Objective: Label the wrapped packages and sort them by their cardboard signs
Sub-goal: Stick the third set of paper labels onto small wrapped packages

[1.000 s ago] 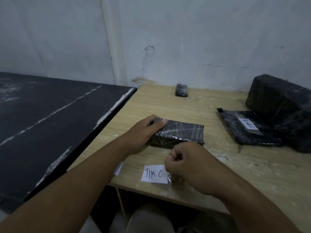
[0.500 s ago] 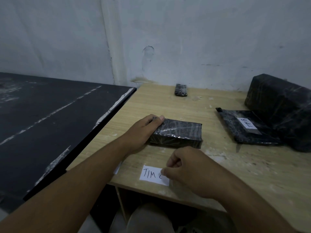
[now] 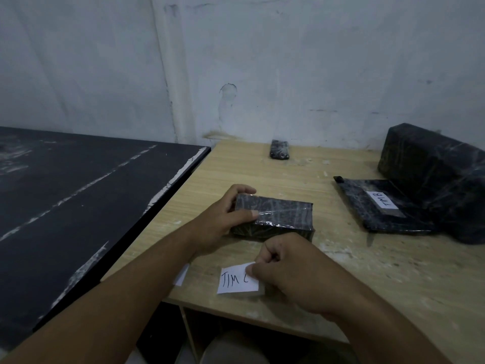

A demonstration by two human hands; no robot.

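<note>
A small package wrapped in dark film [image 3: 283, 215] lies on the wooden table [image 3: 380, 271] in front of me. My left hand [image 3: 223, 219] grips its left end, thumb on top and fingers round the far side. Nearer the front edge lies a white paper label [image 3: 236, 281] with "TIM C" written on it. My right hand [image 3: 291, 274] pinches the label's right edge, which is lifted a little off the table. A flat wrapped package [image 3: 378, 206] with a white label reading "TIM B" lies at the right.
A large dark wrapped block [image 3: 435, 177] stands at the right behind the flat package. A small dark wrapped item [image 3: 279, 149] lies near the wall. A black table [image 3: 78, 195] adjoins on the left. A scrap of white paper [image 3: 182, 275] lies beside my left forearm.
My left hand has closed round the package's left end. My right hand shifted on the label and now lifts its right edge.
</note>
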